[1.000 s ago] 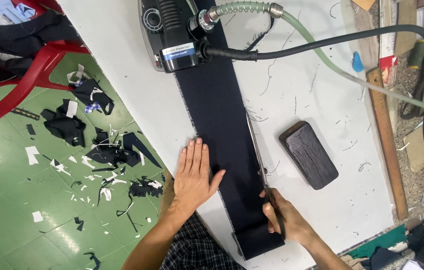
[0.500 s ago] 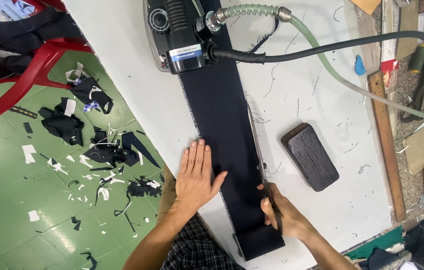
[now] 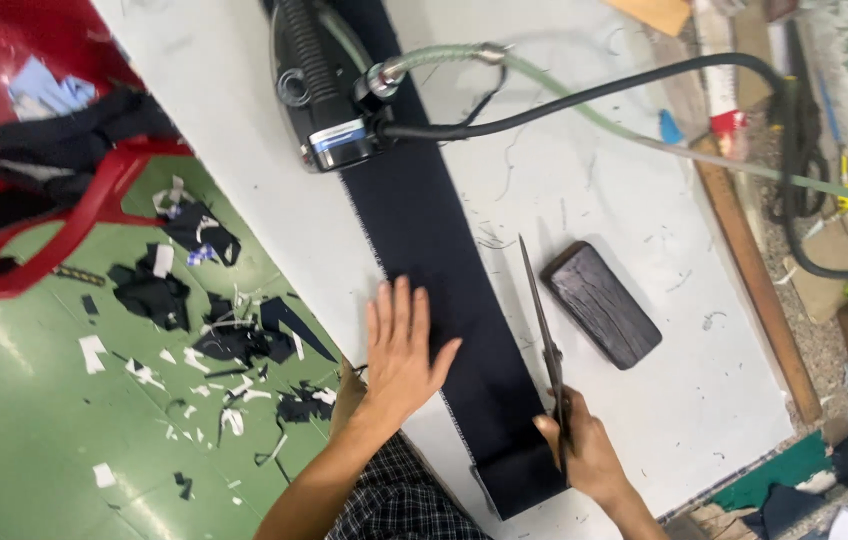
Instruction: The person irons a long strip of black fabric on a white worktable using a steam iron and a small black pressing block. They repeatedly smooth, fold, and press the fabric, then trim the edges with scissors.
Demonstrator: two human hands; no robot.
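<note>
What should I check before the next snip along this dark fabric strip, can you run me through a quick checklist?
1. Left hand flat on the dark fabric strip, holding it down: ok.
2. Left fingers clear of the scissors, which lie along the strip's opposite edge: ok.
3. Right hand gripping the scissor handles: ok.
4. Blades lined up with the strip's edge: cannot tell, the picture is blurred there.
5. Steam iron resting on the strip's far end, well away from both hands: ok.
6. Dark wooden block beside the blades on the white table, apart from the strip: ok.
</note>
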